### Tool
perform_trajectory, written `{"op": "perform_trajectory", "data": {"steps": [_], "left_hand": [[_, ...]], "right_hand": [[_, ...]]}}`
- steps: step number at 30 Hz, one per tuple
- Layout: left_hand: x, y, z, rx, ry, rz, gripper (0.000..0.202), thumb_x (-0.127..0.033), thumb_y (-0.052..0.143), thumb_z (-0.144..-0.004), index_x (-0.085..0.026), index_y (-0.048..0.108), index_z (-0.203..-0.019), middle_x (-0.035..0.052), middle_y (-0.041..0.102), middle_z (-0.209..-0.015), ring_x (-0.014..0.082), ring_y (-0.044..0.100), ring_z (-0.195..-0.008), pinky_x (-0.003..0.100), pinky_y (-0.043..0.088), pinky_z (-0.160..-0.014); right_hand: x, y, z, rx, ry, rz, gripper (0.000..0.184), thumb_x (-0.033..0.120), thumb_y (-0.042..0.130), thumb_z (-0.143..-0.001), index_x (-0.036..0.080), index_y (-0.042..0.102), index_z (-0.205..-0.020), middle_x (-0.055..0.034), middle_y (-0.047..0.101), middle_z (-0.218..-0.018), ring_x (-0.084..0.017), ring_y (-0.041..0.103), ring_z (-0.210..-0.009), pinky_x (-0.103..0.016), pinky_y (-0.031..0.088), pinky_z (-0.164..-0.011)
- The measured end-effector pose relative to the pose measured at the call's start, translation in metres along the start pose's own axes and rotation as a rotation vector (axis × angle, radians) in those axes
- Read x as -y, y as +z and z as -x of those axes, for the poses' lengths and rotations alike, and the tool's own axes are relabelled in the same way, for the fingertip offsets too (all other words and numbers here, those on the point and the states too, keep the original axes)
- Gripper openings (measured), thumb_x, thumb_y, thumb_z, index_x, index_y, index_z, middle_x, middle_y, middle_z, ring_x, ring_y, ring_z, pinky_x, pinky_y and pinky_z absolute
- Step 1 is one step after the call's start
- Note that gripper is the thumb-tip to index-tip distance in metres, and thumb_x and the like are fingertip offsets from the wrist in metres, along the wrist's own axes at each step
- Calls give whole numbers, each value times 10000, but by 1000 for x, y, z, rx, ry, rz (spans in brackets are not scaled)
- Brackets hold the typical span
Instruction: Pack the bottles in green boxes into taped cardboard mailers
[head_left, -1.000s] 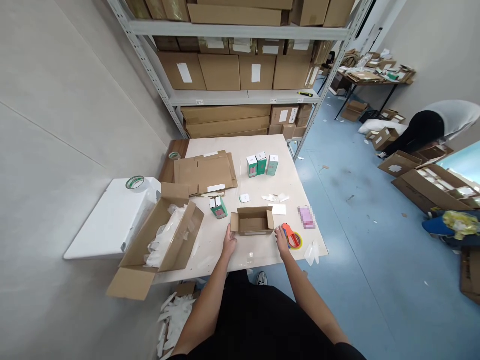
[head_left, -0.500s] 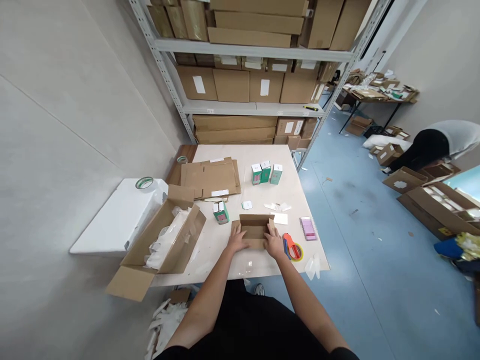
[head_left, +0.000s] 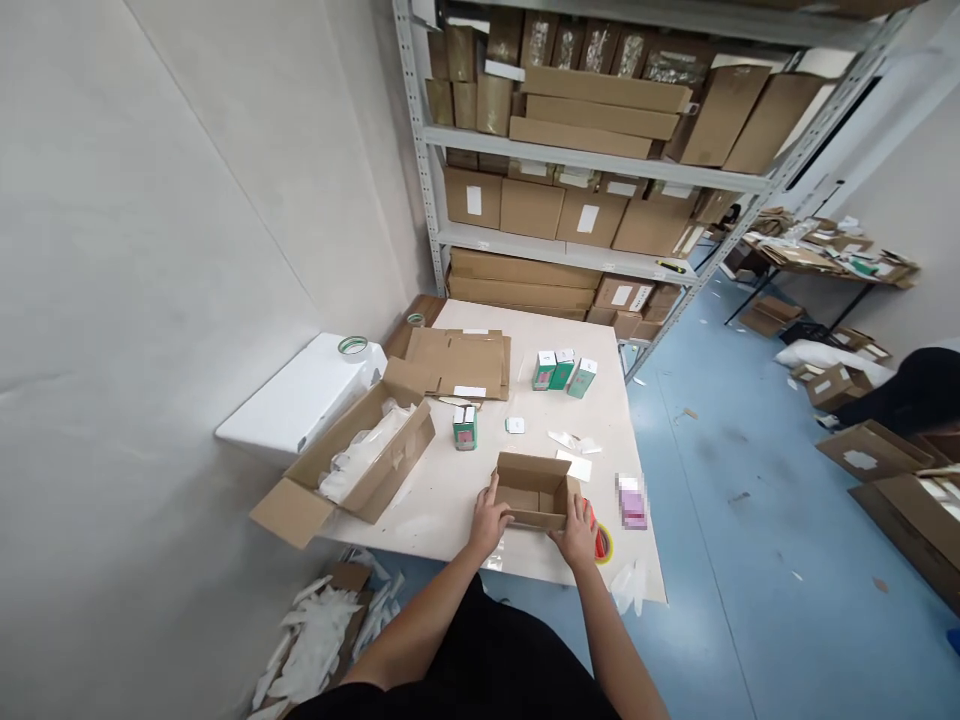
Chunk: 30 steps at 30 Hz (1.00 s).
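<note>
A small open-topped cardboard box (head_left: 536,518) stands at the front of the table, its walls upright and its inside bare. My left hand (head_left: 489,522) grips its near left corner, fingers along the side. On the opposite side my right hand (head_left: 576,535) holds the near right corner, fingers against the outer wall. Red-handled scissors (head_left: 589,514) and a yellow tape roll (head_left: 604,543) lie just right of my right hand, partly covered by it. Behind the box lie a white card (head_left: 574,466) and a small white packet (head_left: 515,425).
A green carton (head_left: 465,430) and several more green cartons (head_left: 564,370) stand farther back. Flattened cardboard (head_left: 457,362) lies at back left. Left is a long open box (head_left: 409,465) with plastic bags. Shelving (head_left: 600,155) rises behind; a person (head_left: 911,390) bends at far right.
My head view has swung and tilted, shifting the scene. My hands have moved from the box's inner edges to its outer near corners, and its side flaps now stand upright.
</note>
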<state>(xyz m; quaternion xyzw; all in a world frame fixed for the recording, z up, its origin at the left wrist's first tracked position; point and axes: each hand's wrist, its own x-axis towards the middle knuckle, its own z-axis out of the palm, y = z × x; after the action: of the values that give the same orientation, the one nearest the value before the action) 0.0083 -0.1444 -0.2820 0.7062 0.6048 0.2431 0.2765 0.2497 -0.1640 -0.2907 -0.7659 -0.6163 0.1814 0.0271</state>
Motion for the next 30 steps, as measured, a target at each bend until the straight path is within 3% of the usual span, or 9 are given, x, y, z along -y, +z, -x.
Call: {"op": "perform_trajectory", "data": {"steps": [4,8,12,18,23,30], "left_hand": [[-2,-26,21,-54,-11,3,115,-201,677,-878,-223,749,-791,-14,231,-1727,335,448,-1378,535,428,-1152],[1,-64,36,-133,-95,-35,96,-258,686,-886,-248,778,-859,4,356,-1678,327,488,-1331,525,434,-1155],[0,-101,53,-232,-178,-96,112,-322,691,-895,-271,787,-868,6,463,-1612,338,493,-1317,528,458,-1136],[13,-142,88,-361,-148,-185,82,-309,740,-859,-250,792,-882,43,520,-1561,362,506,-1312,564,484,-1096],[39,-164,117,-460,-211,-253,71,-289,751,-850,-252,798,-888,69,535,-1547,419,411,-1440,625,444,-1127],[58,-196,139,-424,-234,-230,88,-277,731,-869,-229,786,-820,83,472,-1604,451,246,-1550,670,419,-1127]], "right_hand": [[20,-2,5,-25,-110,-85,849,355,676,-814,246,377,-1601,-152,406,-1625,-363,380,-1510,-513,330,-1211],[50,-6,4,-72,-248,-268,680,325,657,-823,260,536,-1489,-110,483,-1557,-329,560,-1367,-404,481,-1111],[85,-25,0,-87,-385,-355,703,289,685,-805,278,528,-1491,-94,519,-1520,-310,581,-1338,-406,509,-1090],[135,-56,3,-33,-619,-423,926,473,724,-846,326,267,-1638,-96,565,-1449,-317,597,-1289,-479,524,-1059],[187,-54,10,-79,-649,-419,807,577,612,-929,261,331,-1616,-145,517,-1526,-355,466,-1437,-550,448,-1141],[272,-56,5,-124,-717,-441,719,569,555,-968,249,381,-1588,-130,392,-1630,-309,386,-1507,-514,422,-1186]]}}
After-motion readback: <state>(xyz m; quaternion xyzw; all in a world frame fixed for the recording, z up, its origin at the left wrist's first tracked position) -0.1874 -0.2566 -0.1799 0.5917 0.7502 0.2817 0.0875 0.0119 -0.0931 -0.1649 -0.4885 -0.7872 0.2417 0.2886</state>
